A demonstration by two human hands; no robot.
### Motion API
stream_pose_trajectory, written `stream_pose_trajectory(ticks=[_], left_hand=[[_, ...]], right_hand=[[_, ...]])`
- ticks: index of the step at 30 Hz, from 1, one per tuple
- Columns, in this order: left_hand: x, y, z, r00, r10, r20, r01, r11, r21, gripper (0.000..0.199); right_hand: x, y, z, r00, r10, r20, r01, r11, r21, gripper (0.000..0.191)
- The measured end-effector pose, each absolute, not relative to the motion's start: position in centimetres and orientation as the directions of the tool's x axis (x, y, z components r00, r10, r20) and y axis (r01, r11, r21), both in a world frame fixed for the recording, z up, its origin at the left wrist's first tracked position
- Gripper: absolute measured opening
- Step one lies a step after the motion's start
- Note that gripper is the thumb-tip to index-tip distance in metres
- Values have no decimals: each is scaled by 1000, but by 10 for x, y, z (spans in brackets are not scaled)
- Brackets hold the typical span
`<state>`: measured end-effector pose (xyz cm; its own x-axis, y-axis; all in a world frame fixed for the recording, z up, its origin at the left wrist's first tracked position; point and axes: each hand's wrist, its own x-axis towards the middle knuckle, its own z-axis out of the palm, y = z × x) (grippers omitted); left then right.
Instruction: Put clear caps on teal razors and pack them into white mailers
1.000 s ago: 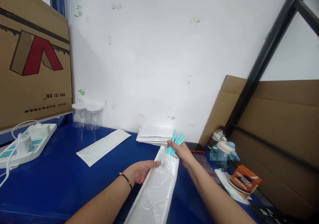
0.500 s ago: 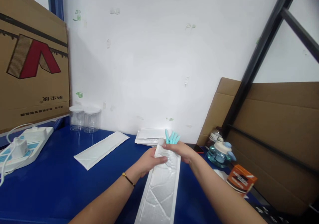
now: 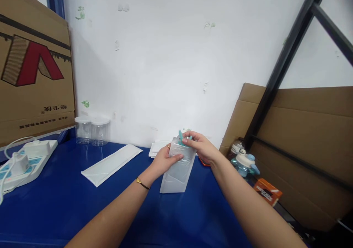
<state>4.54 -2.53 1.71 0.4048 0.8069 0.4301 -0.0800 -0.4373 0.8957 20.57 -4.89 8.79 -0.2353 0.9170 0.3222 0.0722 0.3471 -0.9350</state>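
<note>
A long white padded pouch (image 3: 178, 174) is held tilted up over the blue table, its lower end near the surface. My left hand (image 3: 164, 161) grips the pouch's left side near the top, thumb across its front. At the pouch's mouth, my right hand (image 3: 196, 142) pinches teal pieces (image 3: 181, 137) that stick out of the top. How far they reach inside is hidden. Behind my left hand lies a stack of white pouches (image 3: 155, 148). Another white pouch (image 3: 111, 164) lies flat on the table to the left.
Two clear jars (image 3: 92, 132) with white lids stand by the wall. A power strip (image 3: 27, 163) and large carton (image 3: 35, 68) are at left. On the right are a teal bottle (image 3: 244, 164), a dark-capped jar (image 3: 236, 147) and an orange box (image 3: 267, 191).
The held pouch has tipped more upright, its lower end now in view. My right hand has shifted up, its fingers now on the teal pieces, which sit lower in the mouth.
</note>
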Motion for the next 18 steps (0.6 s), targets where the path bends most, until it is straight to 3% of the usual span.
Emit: stream_pose_trajectory(ticks=[5,10,12,18], left_hand=[[47,-27,14,402,829,388,-107,-378,920,47],[45,-25,5,430,827,362,-170,-320,932,52],[44,-24,-1,445,829,340,-159,-301,940,49],[40,-21,-8,429,849,309,-164,-263,951,41]], right_hand=[[210,-51,84,-262,912,315,101,350,-931,24],[222,-47,75,-115,880,461,137,474,-870,37],[227,-45,68,-85,867,491,211,498,-841,33],[233,-54,64,-222,737,639,310,674,-670,24]])
